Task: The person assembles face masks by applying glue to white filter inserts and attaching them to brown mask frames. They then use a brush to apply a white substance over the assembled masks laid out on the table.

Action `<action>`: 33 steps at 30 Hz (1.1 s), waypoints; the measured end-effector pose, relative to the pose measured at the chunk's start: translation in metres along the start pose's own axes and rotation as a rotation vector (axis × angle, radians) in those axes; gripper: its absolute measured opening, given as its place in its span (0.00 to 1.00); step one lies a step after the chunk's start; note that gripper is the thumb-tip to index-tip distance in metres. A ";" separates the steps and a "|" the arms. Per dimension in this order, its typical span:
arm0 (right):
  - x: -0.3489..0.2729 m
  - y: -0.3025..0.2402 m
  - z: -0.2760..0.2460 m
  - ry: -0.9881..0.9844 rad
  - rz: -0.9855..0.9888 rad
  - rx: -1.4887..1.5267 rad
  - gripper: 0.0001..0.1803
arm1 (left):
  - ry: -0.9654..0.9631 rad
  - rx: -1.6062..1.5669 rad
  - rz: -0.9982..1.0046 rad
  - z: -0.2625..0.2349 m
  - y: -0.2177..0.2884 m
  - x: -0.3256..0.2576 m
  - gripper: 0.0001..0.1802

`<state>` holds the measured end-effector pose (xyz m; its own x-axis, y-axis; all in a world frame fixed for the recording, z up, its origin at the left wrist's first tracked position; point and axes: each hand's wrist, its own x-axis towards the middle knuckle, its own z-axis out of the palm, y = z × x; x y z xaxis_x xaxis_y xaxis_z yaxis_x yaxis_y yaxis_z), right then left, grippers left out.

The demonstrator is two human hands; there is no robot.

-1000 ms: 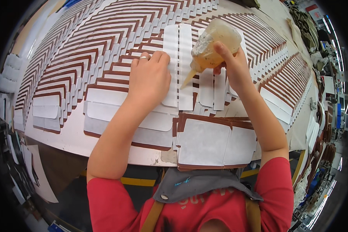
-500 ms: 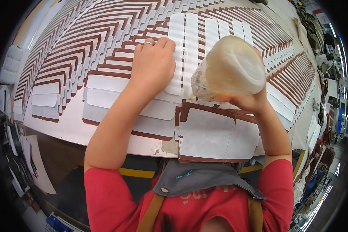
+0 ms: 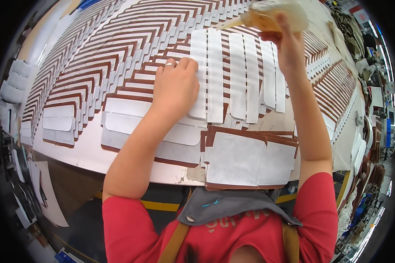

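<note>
So a soft translucent squeeze bottle with amber glue inside and a long tapered nozzle (image 3: 267, 16) is gripped in the right hand (image 3: 289, 48), held up near the far edge of the table, with the fingers wrapped shut around its body and the nozzle tip pointed to the left, just above the top ends of a row of narrow white paper-backed strips (image 3: 239, 76). The bottle sits above the palm, mostly hidden behind the curled fingers, so only the upper bulge and the nozzle are clearly seen. The left hand (image 3: 175, 90) is laid flat on the work, fingers loosely bent and pressed down on the leftmost strip and the brown-and-white pieces beside it; nothing is actually grasped there, it's just held down. A ring is worn on one finger. The strips are lined up side by side, upright from the viewer's side, touching or nearly so. Just below them a stack of larger white-faced brown leather panels (image 3: 250, 160) is set at the near edge of the big white worktable (image 3: 96, 158), which is covered in chevron rows of small brown-edged cut pieces (image 3: 118, 39). A red shirt and grey apron bib (image 3: 232, 206) are seen at the bottom.
</note>
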<state>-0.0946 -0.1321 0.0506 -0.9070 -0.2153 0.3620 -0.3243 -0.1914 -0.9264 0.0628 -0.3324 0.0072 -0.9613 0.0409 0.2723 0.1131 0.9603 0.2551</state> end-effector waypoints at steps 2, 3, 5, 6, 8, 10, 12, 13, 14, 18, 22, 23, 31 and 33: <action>0.014 0.011 0.017 0.006 -0.005 -0.052 0.20 | -0.012 0.000 -0.011 -0.001 0.000 -0.001 0.11; 0.019 0.018 0.019 -0.007 -0.043 -0.076 0.21 | -0.019 -0.005 -0.015 -0.001 0.001 -0.001 0.11; 0.025 0.030 0.022 -0.030 -0.120 -0.125 0.21 | -0.007 -0.013 0.000 0.000 0.001 0.000 0.11; 0.028 0.032 0.026 -0.045 -0.139 -0.150 0.20 | -0.007 -0.019 -0.001 0.001 0.001 -0.001 0.11; 0.031 0.033 0.023 -0.154 -0.149 -0.257 0.23 | -0.003 -0.024 -0.001 0.001 0.001 0.000 0.11; 0.031 0.034 0.024 -0.190 -0.123 -0.295 0.24 | -0.003 -0.019 -0.005 0.000 0.001 -0.002 0.11; 0.027 0.033 0.027 -0.112 -0.138 -0.281 0.23 | -0.010 -0.028 -0.012 -0.001 0.002 -0.002 0.11; 0.026 0.033 0.028 -0.072 -0.145 -0.274 0.22 | -0.014 -0.033 -0.015 -0.002 0.002 -0.001 0.11; 0.026 0.034 0.026 -0.041 -0.140 -0.271 0.22 | -0.002 -0.031 -0.010 0.000 0.002 -0.002 0.11; 0.030 0.032 0.014 -0.046 -0.097 -0.234 0.21 | 0.004 -0.021 -0.007 0.001 0.001 0.000 0.11; 0.029 0.035 0.004 -0.041 0.003 -0.194 0.21 | -0.016 -0.015 -0.019 -0.001 0.002 0.000 0.11; 0.027 0.036 0.001 -0.033 0.024 -0.189 0.21 | -0.011 -0.017 -0.015 -0.001 0.002 0.000 0.11; -0.008 0.022 -0.001 -0.019 0.188 -0.089 0.29 | 0.013 -0.037 -0.009 0.000 0.002 -0.001 0.12; -0.017 0.016 -0.001 -0.029 0.213 -0.097 0.29 | 0.014 -0.039 -0.006 0.000 0.002 -0.001 0.12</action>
<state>-0.0849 -0.1308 0.0291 -0.9501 -0.2682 0.1592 -0.1523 -0.0464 -0.9872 0.0642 -0.3308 0.0079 -0.9586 0.0309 0.2832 0.1171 0.9489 0.2930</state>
